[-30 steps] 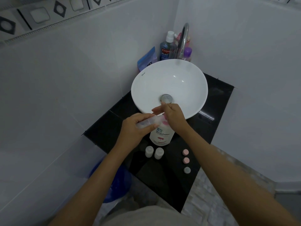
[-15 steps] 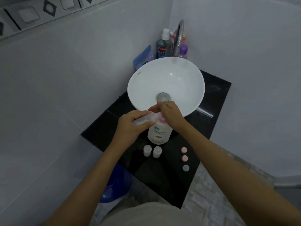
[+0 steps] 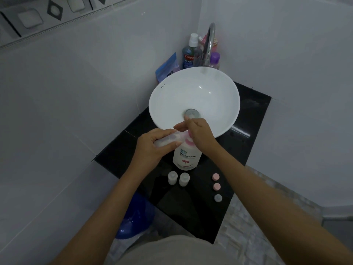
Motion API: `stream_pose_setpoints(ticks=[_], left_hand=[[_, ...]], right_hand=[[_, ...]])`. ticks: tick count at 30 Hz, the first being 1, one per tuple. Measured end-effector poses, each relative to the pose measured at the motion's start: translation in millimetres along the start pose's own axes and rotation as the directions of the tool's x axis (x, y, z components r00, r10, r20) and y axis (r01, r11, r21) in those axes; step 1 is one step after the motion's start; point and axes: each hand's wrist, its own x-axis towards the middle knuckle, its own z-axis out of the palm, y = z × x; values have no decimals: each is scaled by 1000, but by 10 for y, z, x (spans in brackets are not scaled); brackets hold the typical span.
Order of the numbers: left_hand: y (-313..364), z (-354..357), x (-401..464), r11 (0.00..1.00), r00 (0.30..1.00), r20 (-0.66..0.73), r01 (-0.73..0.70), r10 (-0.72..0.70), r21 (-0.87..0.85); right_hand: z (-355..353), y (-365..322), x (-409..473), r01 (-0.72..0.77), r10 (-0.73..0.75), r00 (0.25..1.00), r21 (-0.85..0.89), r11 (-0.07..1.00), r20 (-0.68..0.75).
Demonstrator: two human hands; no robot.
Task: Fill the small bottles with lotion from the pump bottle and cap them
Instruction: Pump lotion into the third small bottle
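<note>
Over pump bottle [image 3: 187, 155], both hands [image 3: 152, 145]

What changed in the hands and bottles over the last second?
Nothing visibly changed. The left hand still holds the small clear bottle at the spout of the pump bottle, the right hand stays on the pump. Two small bottles and three caps remain on the counter.

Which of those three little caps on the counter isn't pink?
The cap nearest the person, at the end of the row, is pale grey-blue. The other two caps, farther along toward the sink, are both pink.
</note>
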Motion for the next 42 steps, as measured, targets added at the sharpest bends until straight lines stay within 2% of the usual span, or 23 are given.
stream_pose_setpoints(ticks=[3,8,13,21,26,31,37,42], left_hand=[[-56,-6,1,998,1000,13,16,-17,60],[-28,-21,4,1000,1000,-10,-11,11,20],[-25,-37,26,1000,1000,-7,-25,25,12],[-92,-26,26,999,999,19,34,-35,39],[-14,-55,50,1000,1000,12,-14,14,27],[-21,-43,41,1000,1000,17,-9,9,14],[-100,-27,16,999,1000,25,17,-19,51],[-20,-43,29,999,1000,7,-15,14,35]], right_hand=[[24,72,-6,-22,22,1000,-14,1000,1],[-70,-82,-6,-9,10,997,-12,1000,82],[-49,-62,-12,42,-41,999,-34,999,14],[26,35,-35,-12,11,1000,-73,997,-6],[-40,-99,-3,32,-31,999,-91,995,10],[9,-41,-37,23,-29,998,-101,995,-61],[37,13,-73,-38,32,998,-124,992,-53],[-39,-103,-22,23,-26,1000,-163,986,-16]])
